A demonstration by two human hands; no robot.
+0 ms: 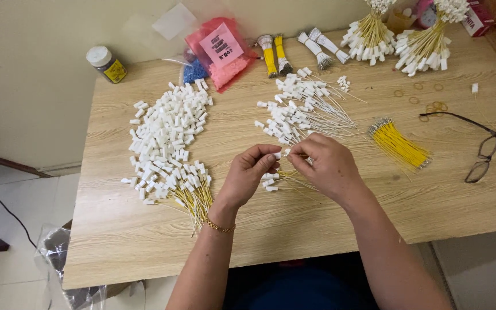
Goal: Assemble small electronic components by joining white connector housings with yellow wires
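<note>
white connector [278, 155], a small plastic piece, sits pinched between the fingertips of both hands above the middle of a light wooden table [317, 218]. the left hand [247, 175] grips it with thumb and forefinger closed narrowly; the right hand [325, 166] meets it from the other side, fingers also closed tight, seemingly on a thin yellow wire, though the view is too small to be sure. just under the hands lies a small cluster of capped wires [279, 179], about five white ends showing.

to the left of the hands, a large loose heap of white connectors [165, 129], far too many to count, and near it a bunch of yellow wires with caps [190, 189]. beyond the hands, a spread of capped thin wires [302, 109]. to the right, one bundle of bare yellow wires [400, 144], and one pair of dark glasses [480, 152].

containers: one pink plastic bag [222, 51] holding pink bits, one blue bag [193, 72] beside it, one small jar with a white lid [105, 64]. at the far edge, two upright tied bunches of yellow wires with white caps [400, 40], two yellow rolls [275, 54], two white tied bundles [321, 49]. several rubber bands [434, 107] lie loose.
</note>
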